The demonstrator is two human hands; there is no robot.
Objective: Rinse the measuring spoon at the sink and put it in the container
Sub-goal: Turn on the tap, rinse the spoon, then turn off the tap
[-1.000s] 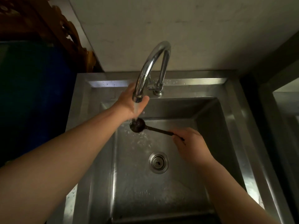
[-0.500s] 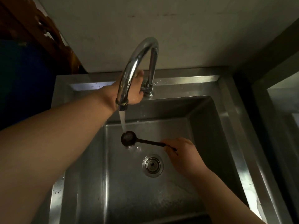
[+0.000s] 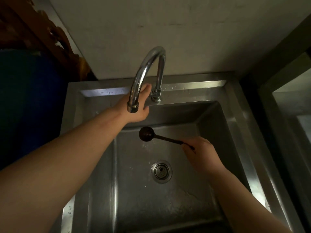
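Note:
A dark measuring spoon [image 3: 146,136] with a round bowl and thin handle hangs over the steel sink [image 3: 239,132]. My right hand [image 3: 200,153] grips the end of its handle, bowl pointing left below the spout. My left hand [image 3: 140,106] reaches behind the chrome gooseneck faucet [image 3: 146,69] toward the handle at its base; the spout hides part of the hand, so its grip is unclear. No water runs from the spout. No container is in view.
The drain strainer [image 3: 161,171] sits in the wet basin floor. A pale wall rises behind the sink. A dark blue surface [image 3: 30,101] and carved wood lie to the left, a dark frame [image 3: 272,91] to the right.
The water stream has stopped. My left hand moved from under the spout back to the faucet base. The spoon stays held over the basin.

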